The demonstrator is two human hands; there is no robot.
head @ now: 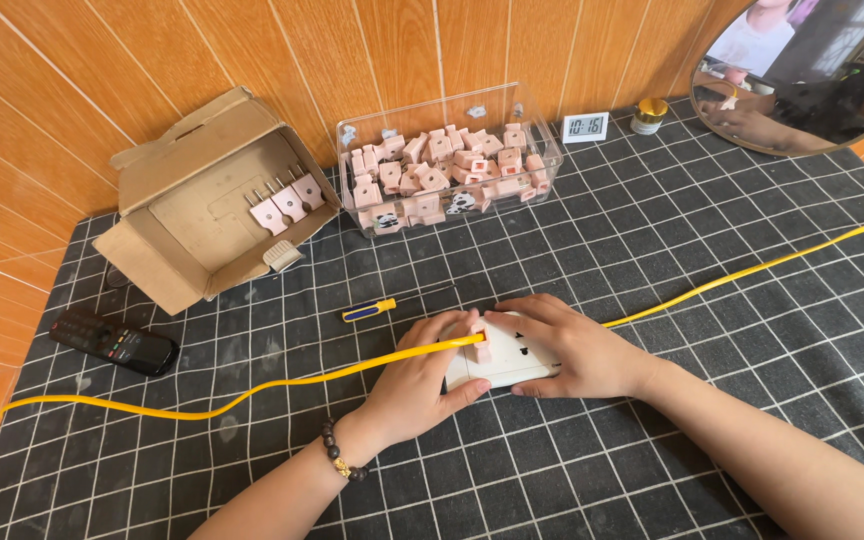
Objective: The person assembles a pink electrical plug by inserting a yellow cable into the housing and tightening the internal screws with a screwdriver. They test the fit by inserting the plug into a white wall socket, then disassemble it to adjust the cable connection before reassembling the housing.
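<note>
Clear plastic box of pink plugs beyond both hands.

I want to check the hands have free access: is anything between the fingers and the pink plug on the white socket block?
Nothing visible. The left hand and right hand already touch the pink plug on the white socket block. The yellow cable runs up to the plug under the fingers but blocks neither hand.

Both bare forearms reached inward; the left hand, beaded bracelet at its wrist, curled with fingertips pinched, touching the right hand, which lay palm-down, fingers bent
</note>
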